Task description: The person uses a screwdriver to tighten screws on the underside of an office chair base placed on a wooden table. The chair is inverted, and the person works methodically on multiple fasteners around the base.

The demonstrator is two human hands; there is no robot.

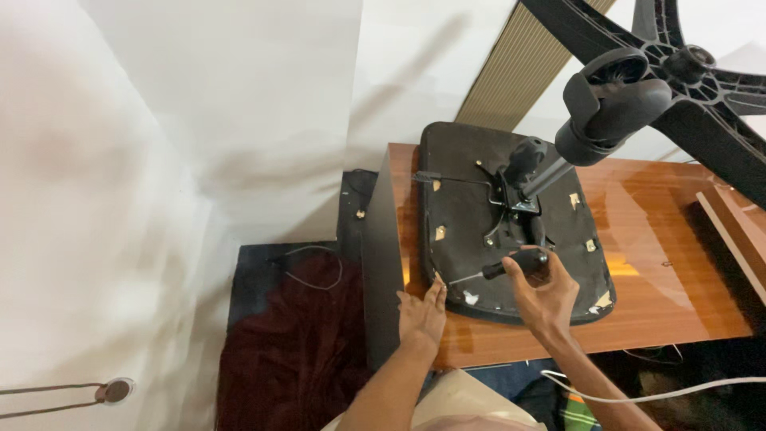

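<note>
Black-handled screwdriver [501, 267] sits pinched in the right hand [545, 297], fingers curled round the grip and its thin shaft pointing left, low across the upturned chair seat [511, 219]. The left hand [423, 313] lies flat with fingers together, fingertips pressed at the seat's near left corner, right where the bench [662, 279] drops off at its left edge. The seat lies underside up on the glossy wooden bench, its near rim close to the bench's front edge and its left rim almost flush with the side. A metal mechanism plate [511, 203] with a lever stands at the seat's middle, and from it the gas column rises to the wheeled star base [662, 72], which overhangs the far right corner. To the right of the seat the bench top runs bare up to a raised wooden strip [730, 231]. Beyond the left edge, a dark red cloth [295, 351] lies on the floor below beside the white wall. A white cable [638, 395] trails under the right forearm.
</note>
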